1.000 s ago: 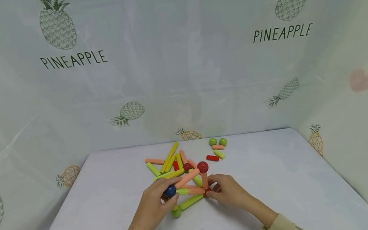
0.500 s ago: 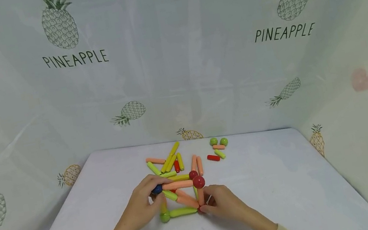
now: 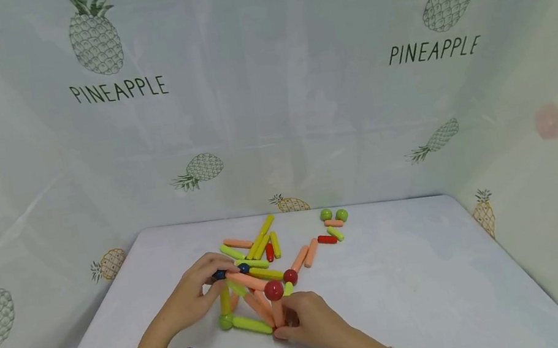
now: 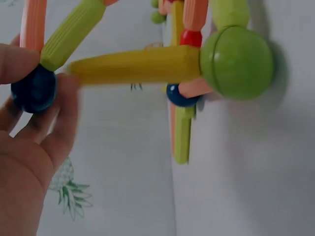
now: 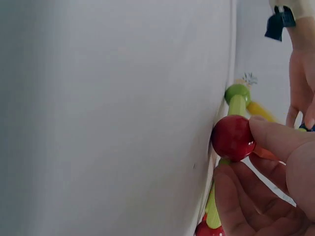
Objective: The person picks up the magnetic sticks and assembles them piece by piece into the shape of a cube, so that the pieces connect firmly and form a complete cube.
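Observation:
A frame of coloured sticks and balls stands on the table in the head view. My left hand (image 3: 183, 299) holds its upper left corner; in the left wrist view the thumb and fingers pinch a dark blue ball (image 4: 34, 89). From that corner a yellow stick (image 4: 135, 65) runs to a green ball (image 4: 237, 63) resting on the table. Low at the near corner, my right hand (image 3: 313, 323) grips a red ball (image 5: 234, 138), seen clearly in the right wrist view. Above that hand, another red ball (image 3: 274, 290) tops an upright orange stick (image 3: 278, 313).
Behind the frame lie loose yellow sticks (image 3: 257, 246), along with several orange, lime and red ones. Two green balls (image 3: 326, 214) sit at the back right near a short red stick (image 3: 327, 239). A patterned curtain (image 3: 267, 107) hangs beyond the table's far edge.
Both hands have shifted left with the frame. It has turned, its right end coming nearer and its left end going farther back. The loose pieces behind stay about where they were.

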### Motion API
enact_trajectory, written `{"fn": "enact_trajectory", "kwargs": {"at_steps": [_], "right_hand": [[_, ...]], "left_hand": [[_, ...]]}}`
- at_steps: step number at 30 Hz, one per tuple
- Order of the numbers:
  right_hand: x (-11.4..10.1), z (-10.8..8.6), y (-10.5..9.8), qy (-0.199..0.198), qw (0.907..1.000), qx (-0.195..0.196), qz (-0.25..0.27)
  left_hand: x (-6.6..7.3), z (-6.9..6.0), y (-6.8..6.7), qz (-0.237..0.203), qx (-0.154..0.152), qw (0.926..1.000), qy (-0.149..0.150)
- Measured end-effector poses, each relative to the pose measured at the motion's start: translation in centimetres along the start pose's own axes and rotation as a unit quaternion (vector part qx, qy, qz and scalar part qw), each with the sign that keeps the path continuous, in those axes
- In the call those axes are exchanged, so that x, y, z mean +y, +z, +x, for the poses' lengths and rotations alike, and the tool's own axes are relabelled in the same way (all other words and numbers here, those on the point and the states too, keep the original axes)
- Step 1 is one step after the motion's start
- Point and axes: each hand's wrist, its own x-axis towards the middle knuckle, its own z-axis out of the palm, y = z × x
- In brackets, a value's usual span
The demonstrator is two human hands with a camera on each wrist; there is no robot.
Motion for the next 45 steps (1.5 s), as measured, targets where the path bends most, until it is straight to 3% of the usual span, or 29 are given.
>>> {"fn": "enact_trajectory", "kwargs": {"at_steps": [5, 11, 15, 24, 26, 32, 35, 39, 45], "right_hand": [[-1.0, 0.7, 1.0, 0.017, 0.9999, 0.0, 0.0], [-1.0, 0.7, 1.0, 0.026, 0.9996, 0.005, 0.007], [-1.0, 0.7, 0.7, 0.027, 0.9996, 0.006, 0.003], [-1.0, 0.7, 0.4, 0.027, 0.9996, 0.009, -0.009], [-1.0, 0.7, 0.4, 0.028, 0.9995, 0.01, -0.011], [-0.9, 0.7, 0.4, 0.027, 0.9996, 0.008, -0.01], [-0.8, 0.7, 0.5, 0.025, 0.9997, 0.005, -0.007], [-0.6, 0.8, 0.6, 0.028, 0.9996, 0.001, -0.004], [-0.6, 0.8, 0.6, 0.026, 0.9996, 0.002, -0.008]], "left_hand": [[-0.6, 0.4, -1.0, -0.003, -0.016, 0.9997, 0.02], [-1.1, 0.4, -0.9, -0.004, -0.013, 0.9998, 0.011], [-1.7, 0.2, -0.3, -0.004, 0.002, 0.9999, -0.013], [-2.3, -0.3, 0.6, -0.06, 0.035, 0.9951, -0.071], [-2.3, -0.3, 0.7, -0.065, 0.029, 0.9942, -0.081], [-2.4, -0.7, 1.3, -0.138, -0.034, 0.9839, -0.108], [-2.7, -0.8, 1.8, -0.16, -0.044, 0.9796, -0.113], [-2.7, -0.8, 2.1, -0.154, -0.034, 0.9801, -0.121], [-2.2, -0.7, 1.8, -0.089, -0.028, 0.9833, -0.156]]}}
